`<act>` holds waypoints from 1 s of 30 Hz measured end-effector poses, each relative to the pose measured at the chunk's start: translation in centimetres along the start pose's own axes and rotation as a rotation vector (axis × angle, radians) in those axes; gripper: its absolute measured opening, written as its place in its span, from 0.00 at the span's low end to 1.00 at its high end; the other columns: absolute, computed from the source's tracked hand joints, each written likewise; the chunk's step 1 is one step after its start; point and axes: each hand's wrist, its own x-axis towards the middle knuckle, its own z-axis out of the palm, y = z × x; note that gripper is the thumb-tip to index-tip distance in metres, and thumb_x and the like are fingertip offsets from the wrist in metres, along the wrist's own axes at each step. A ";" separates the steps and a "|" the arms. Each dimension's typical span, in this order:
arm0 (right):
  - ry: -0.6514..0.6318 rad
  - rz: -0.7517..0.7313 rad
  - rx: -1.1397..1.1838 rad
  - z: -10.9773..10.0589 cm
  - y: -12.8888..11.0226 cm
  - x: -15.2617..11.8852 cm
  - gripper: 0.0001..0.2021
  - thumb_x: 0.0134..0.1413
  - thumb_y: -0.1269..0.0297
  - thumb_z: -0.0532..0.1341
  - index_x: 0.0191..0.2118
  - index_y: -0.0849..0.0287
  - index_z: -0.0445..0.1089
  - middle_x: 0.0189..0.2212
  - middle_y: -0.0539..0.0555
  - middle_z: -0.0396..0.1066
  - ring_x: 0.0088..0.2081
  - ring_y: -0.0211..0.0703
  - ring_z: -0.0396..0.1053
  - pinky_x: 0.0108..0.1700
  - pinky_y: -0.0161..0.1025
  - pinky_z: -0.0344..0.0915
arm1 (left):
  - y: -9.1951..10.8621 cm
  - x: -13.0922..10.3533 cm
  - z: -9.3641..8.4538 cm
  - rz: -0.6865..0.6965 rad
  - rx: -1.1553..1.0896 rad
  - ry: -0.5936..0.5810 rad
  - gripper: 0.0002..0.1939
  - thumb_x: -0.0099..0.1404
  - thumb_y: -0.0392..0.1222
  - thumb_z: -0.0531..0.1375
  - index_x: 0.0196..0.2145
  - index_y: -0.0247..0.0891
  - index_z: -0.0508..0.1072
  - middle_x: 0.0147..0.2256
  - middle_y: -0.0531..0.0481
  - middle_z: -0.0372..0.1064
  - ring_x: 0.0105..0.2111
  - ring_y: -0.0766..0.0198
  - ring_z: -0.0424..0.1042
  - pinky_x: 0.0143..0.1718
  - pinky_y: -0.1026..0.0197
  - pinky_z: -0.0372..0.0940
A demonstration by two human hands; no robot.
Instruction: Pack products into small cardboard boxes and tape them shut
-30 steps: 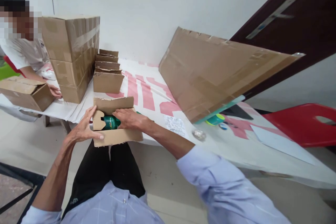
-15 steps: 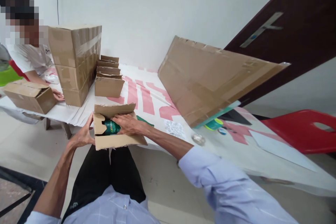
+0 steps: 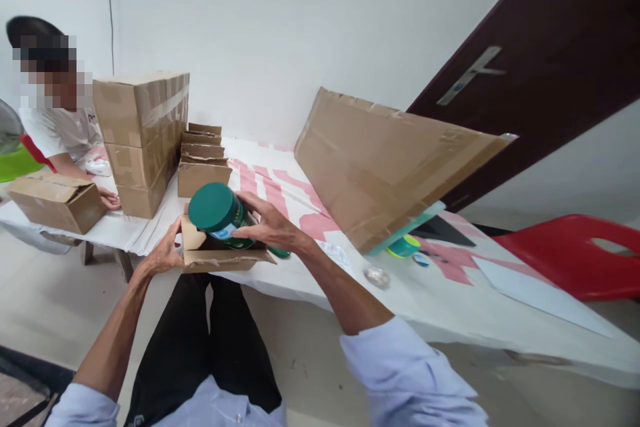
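A green jar (image 3: 216,208) with a round green lid is gripped from the right by my right hand (image 3: 267,221). The jar is tilted, with its lid toward the left, over an open cardboard box (image 3: 220,261) at the table's front edge. On the box's left end my left hand (image 3: 167,250) is closed, thumb at the top and fingers along the side. Part of another green item (image 3: 279,253) shows at the box's right, mostly hidden. How much is inside the box is hidden by the jar.
Stacked sealed boxes (image 3: 150,147) stand at the left, with open boxes (image 3: 204,173) beside them. A closed carton (image 3: 55,200) lies near a co-worker's hand (image 3: 109,199). A large cardboard sheet (image 3: 390,160) leans at the back; a tape roll (image 3: 403,246) and clear wad (image 3: 377,277) lie right.
My right hand has lifted the green jar up out of the open box and tilted it. My left hand stays on the box's left end. The view has shifted slightly.
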 end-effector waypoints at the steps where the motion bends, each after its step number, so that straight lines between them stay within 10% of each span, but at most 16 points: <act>1: 0.040 0.005 0.060 -0.4 -0.5 0.2 0.40 0.52 0.49 0.75 0.68 0.56 0.67 0.63 0.62 0.71 0.64 0.56 0.68 0.67 0.54 0.64 | 0.1 0.6 0.1 0.005 -0.035 0.004 0.64 0.52 0.51 0.73 0.76 0.43 0.43 0.70 0.31 0.56 0.67 0.39 0.63 0.61 0.39 0.68; 10: 0.249 0.046 0.387 -1.4 -1.8 0.9 0.39 0.46 0.41 0.76 0.60 0.54 0.73 0.58 0.59 0.75 0.58 0.56 0.72 0.60 0.50 0.70 | 1.7 1.8 -2.9 -0.093 0.020 0.132 0.63 0.49 0.56 0.76 0.75 0.41 0.51 0.73 0.28 0.46 0.72 0.29 0.52 0.62 0.31 0.65; 14: 0.246 0.057 0.476 -1.5 -2.3 1.3 0.31 0.48 0.43 0.75 0.54 0.55 0.76 0.52 0.57 0.79 0.54 0.54 0.74 0.56 0.49 0.72 | 8.2 1.5 -5.9 0.165 0.136 0.253 0.53 0.63 0.57 0.70 0.76 0.50 0.47 0.75 0.36 0.45 0.74 0.38 0.51 0.64 0.38 0.67; 20: -0.009 0.180 0.529 -1.1 -4.5 2.0 0.25 0.54 0.45 0.73 0.51 0.58 0.79 0.48 0.56 0.81 0.49 0.52 0.77 0.51 0.45 0.74 | 17.5 2.5 -5.5 0.437 0.748 0.086 0.46 0.64 0.43 0.70 0.73 0.58 0.55 0.78 0.43 0.36 0.77 0.29 0.35 0.70 0.23 0.47; 30: 0.047 0.043 0.718 -0.3 -4.0 0.6 0.40 0.57 0.26 0.60 0.58 0.58 0.75 0.54 0.63 0.78 0.56 0.58 0.75 0.56 0.53 0.73 | 14.3 2.6 -6.6 0.324 0.528 0.277 0.55 0.55 0.67 0.73 0.72 0.47 0.56 0.70 0.35 0.50 0.69 0.33 0.59 0.68 0.36 0.62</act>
